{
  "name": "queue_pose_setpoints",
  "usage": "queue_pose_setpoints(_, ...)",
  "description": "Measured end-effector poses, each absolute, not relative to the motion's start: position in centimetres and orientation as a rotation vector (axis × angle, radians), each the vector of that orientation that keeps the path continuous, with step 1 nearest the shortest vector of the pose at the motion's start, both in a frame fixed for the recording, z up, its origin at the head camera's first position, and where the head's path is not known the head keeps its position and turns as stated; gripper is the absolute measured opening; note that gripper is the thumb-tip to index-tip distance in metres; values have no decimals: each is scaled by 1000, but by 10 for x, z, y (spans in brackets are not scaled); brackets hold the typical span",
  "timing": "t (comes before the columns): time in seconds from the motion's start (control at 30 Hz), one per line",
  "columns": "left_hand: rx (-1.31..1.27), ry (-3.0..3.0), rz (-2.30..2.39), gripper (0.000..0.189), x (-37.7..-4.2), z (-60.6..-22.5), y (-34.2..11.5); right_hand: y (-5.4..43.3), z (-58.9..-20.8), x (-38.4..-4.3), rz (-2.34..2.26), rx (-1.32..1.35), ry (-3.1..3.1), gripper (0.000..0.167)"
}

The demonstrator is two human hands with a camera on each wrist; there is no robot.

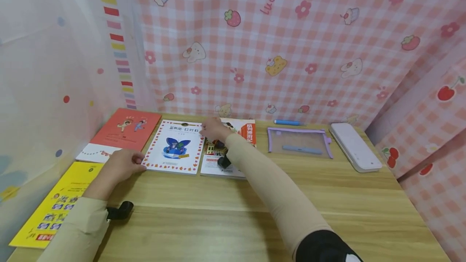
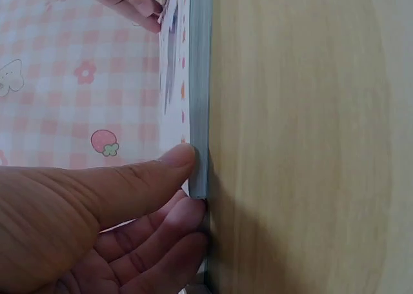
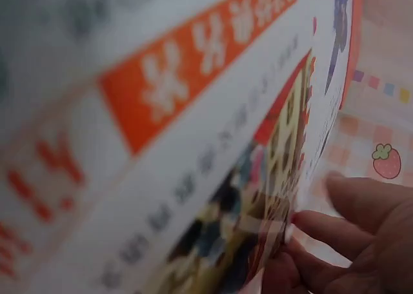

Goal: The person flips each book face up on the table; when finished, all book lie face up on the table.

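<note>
A white picture book (image 1: 176, 147) with a blue butterfly on its cover and an orange leaf border lies flat on the table. My left hand (image 1: 123, 165) pinches its near left corner; in the left wrist view the thumb (image 2: 145, 181) presses the page edge and the fingers bend round the corner. At the far right corner of the same book, my right hand (image 1: 215, 129) holds the edge between thumb and fingertips. Beneath the right wrist lies another book (image 1: 251, 132) with a red title strip, partly hidden by the sleeve.
On the left lie a red and white book (image 1: 127, 132) and, nearer, a yellow book (image 1: 47, 209) partly under the left forearm. To the right are a blue pen (image 1: 287, 122), a mesh pouch (image 1: 296, 138) with a light blue pen inside, and a white case (image 1: 354, 146). A checked curtain (image 1: 269, 43) hangs behind.
</note>
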State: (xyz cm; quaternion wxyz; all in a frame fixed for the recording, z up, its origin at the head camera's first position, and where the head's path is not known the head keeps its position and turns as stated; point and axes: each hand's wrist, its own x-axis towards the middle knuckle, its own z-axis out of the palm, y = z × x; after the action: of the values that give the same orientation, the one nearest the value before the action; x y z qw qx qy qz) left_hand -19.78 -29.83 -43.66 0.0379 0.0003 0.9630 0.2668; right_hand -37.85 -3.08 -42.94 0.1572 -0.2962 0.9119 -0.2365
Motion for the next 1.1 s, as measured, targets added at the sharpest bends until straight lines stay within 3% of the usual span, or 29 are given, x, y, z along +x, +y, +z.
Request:
queue_pose_setpoints(0.2,28,2963,814,33,-201,-435,-297,-31,-427,-375,-276,-923,2791,29)
queue_pose_setpoints(0.63,31,2929,883,39,-201,-427,-306,-35,-431,-378,-94,-857,2875,30)
queue_pose_setpoints(0.93,96,2943,1063,49,-182,-386,-325,-33,-434,-377,-198,-796,2887,50)
queue_pose_setpoints(1.1,35,2941,1041,58,-181,-375,-350,-32,-433,-373,-195,-798,2901,51)
